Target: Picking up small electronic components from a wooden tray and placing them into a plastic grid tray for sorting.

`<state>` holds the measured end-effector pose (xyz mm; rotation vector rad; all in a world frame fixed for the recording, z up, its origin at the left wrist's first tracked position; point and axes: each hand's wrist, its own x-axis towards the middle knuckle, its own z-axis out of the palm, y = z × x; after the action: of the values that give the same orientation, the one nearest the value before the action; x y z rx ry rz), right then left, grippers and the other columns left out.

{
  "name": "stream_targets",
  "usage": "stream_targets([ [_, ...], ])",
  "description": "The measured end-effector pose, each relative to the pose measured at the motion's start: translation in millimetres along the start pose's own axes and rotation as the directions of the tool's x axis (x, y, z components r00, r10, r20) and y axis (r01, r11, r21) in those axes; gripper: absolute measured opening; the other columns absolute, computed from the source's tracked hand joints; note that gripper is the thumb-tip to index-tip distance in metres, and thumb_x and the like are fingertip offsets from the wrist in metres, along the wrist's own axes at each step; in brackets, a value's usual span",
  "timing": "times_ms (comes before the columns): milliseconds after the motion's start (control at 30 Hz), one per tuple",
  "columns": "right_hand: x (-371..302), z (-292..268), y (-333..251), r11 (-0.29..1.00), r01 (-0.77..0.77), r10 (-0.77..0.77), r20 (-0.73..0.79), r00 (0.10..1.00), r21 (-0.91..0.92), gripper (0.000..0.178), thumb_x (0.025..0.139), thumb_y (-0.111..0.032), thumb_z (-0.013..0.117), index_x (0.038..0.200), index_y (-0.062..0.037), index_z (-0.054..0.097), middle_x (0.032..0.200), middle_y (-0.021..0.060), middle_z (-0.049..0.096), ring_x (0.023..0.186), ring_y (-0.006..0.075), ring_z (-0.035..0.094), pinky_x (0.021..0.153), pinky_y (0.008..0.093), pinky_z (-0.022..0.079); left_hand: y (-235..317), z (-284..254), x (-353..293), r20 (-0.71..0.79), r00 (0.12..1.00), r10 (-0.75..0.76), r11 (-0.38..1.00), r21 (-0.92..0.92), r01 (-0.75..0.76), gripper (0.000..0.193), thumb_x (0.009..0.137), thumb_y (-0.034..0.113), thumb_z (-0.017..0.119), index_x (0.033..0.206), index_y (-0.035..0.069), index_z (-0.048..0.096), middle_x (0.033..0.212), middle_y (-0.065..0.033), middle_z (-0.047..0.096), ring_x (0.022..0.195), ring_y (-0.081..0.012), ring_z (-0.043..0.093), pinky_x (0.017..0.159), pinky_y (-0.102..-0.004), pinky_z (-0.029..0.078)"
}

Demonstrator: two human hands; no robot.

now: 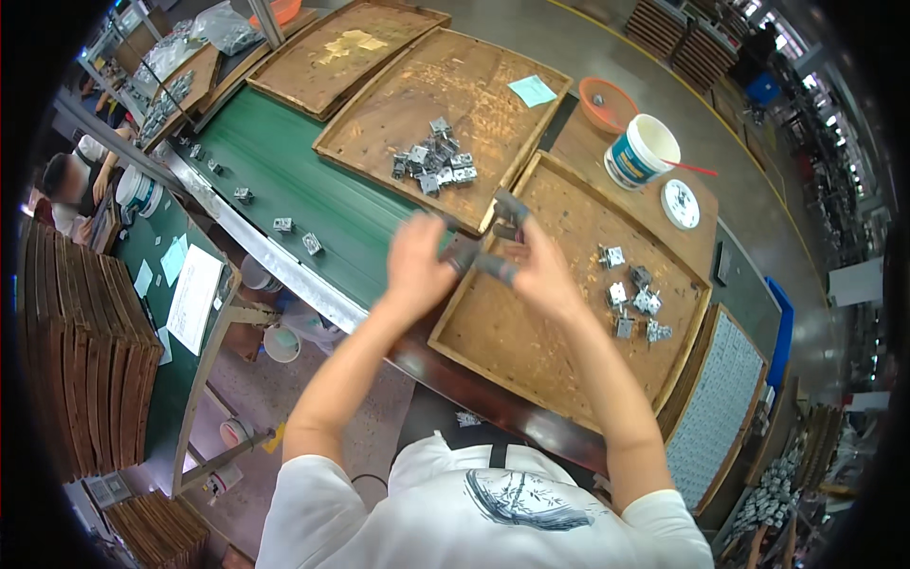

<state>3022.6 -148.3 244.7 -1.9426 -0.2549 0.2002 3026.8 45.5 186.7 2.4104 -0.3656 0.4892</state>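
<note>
My left hand [417, 258] hovers over the near edge of the green conveyor belt [284, 171], beside the corner of the near wooden tray [493, 327]. It is smeared by motion, so its grip cannot be read. My right hand [538, 270] is above that tray's left side, thumb and fingers apart, with nothing visible between them. Dark coverings sit on fingertips of both hands. Several small silvery metal parts [647, 302] lie at the tray's right. Beyond my hands, a larger wooden tray [398, 104] carries a heap of similar metal parts [434, 161].
Loose metal parts [283, 225] are spaced along the belt. Right of the trays are a white bucket [637, 156], an orange bowl [607, 106] and a round white lid [680, 204]. A filled tray [718, 408] stands near my right elbow. Stacked wooden trays [85, 351] rise at left; a person [81, 194] sits beyond.
</note>
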Motion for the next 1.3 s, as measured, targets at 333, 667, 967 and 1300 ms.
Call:
stream_targets([
  [333,176,52,43,0.768,-0.196,0.199,-0.064,0.978,-0.610,0.059,0.069,-0.015,0.068,0.121,-0.0010,0.043,0.117,0.0332,0.053,0.111,0.0477,0.054,0.097,0.0473,0.046,-95,20,126,0.343,0.760,-0.552,0.803,0.465,0.373,0.074,0.064,0.027,0.079,0.128,0.010,0.046,0.128,-0.0152,0.052,0.122,-0.0362,0.050,0.105,-0.0478,0.037],
  [667,181,50,80,0.959,-0.060,-0.030,-0.307,0.951,-0.278,0.049,0.065,-0.014,0.073,0.111,-0.0059,0.057,0.107,0.0266,0.056,0.100,0.0439,0.057,0.090,0.0455,0.047,-103,37,118,0.205,0.924,-0.323,0.940,-0.045,0.338,0.061,0.065,0.002,0.069,0.120,0.005,0.043,0.114,-0.0224,0.049,0.110,-0.0458,0.050,0.094,-0.0490,0.045],
  [967,66,-45,59,0.994,-0.070,0.027,-0.414,0.910,-0.088,0.050,0.069,0.002,0.063,0.118,-0.0045,0.060,0.092,0.0067,0.066,0.077,0.0164,0.062,0.062,0.0278,0.050,26,56,106,0.223,0.974,-0.029,0.949,-0.298,0.097,0.055,0.069,-0.001,0.065,0.119,0.011,0.047,0.119,-0.0239,0.043,0.110,-0.0454,0.047,0.090,-0.0533,0.044],
  [1300,-34,-128,114,0.916,-0.378,0.204,-0.658,0.725,-0.133,0.057,0.077,-0.004,0.061,0.133,-0.0099,0.050,0.120,0.0154,0.060,0.094,0.0239,0.065,0.067,0.0330,0.056,71,70,58,0.264,0.959,0.097,0.950,-0.311,-0.010,0.060,0.067,0.006,0.070,0.124,0.006,0.053,0.121,-0.0231,0.052,0.112,-0.0405,0.053,0.093,-0.0495,0.046],
])
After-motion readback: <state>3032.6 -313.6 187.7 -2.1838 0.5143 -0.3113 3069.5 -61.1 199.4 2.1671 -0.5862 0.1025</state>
